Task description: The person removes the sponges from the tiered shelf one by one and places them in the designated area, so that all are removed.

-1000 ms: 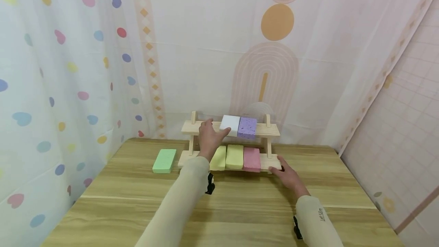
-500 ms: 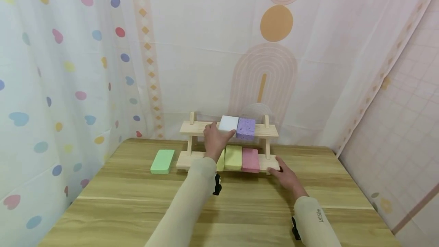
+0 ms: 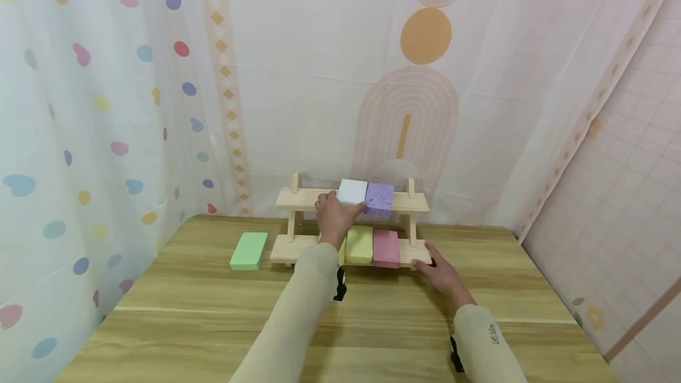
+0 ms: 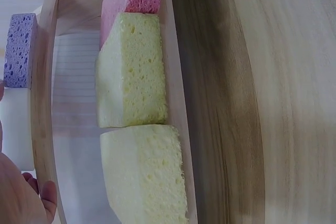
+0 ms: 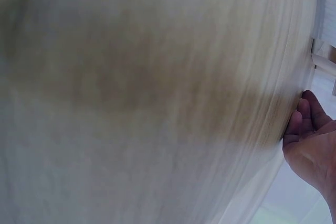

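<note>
On the upper tier of a two-tier wooden rack [image 3: 415,203], my left hand [image 3: 334,217] grips a white sponge [image 3: 353,190], fingers at its left side and thumb at its front right. A purple sponge [image 3: 379,198] stands close beside the white one, on the right. My right hand [image 3: 446,278] holds the right end of the rack's lower board. That board carries a pink sponge [image 3: 386,248], a yellow sponge [image 3: 360,245] and another yellow sponge [image 4: 144,174], mostly behind my left wrist in the head view.
A green sponge [image 3: 249,251] lies on the wood-grain table [image 3: 383,324], left of the rack. Behind the table hangs a patterned curtain [image 3: 319,105]. A light checked surface [image 3: 628,211] stands to the right.
My left hand has moved right against the white sponge, and its thumb now lies at the sponge's front right corner. My right hand stays on the rack. The head view has shifted slightly.
</note>
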The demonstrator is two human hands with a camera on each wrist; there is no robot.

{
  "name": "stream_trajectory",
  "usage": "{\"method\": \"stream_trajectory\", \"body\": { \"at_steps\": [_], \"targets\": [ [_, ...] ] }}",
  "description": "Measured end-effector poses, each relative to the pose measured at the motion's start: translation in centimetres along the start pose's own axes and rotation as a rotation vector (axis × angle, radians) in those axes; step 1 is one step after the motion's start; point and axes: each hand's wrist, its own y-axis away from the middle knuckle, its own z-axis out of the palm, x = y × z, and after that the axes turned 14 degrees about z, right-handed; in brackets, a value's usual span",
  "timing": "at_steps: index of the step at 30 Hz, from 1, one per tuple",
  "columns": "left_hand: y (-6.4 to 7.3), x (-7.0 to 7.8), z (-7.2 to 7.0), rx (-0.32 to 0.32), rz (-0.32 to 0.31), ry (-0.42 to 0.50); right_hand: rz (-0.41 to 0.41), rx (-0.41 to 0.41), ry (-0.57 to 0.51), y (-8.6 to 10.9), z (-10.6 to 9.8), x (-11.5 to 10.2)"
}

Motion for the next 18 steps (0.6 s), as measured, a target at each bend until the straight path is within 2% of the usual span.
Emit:
{"method": "stream_trajectory", "body": {
  "at_steps": [9, 18],
  "targets": [
    [-0.24, 0.05, 0.29, -0.015, 0.005, -0.055, 0.013, 0.01, -0.002, 0.19, 0.0, -0.12],
    [-0.26, -0.07, 0.26, 0.005, 0.014, -0.02, 0.015, 0.008, -0.014, 0.07, -0.06, 0.05]
  ]
}}
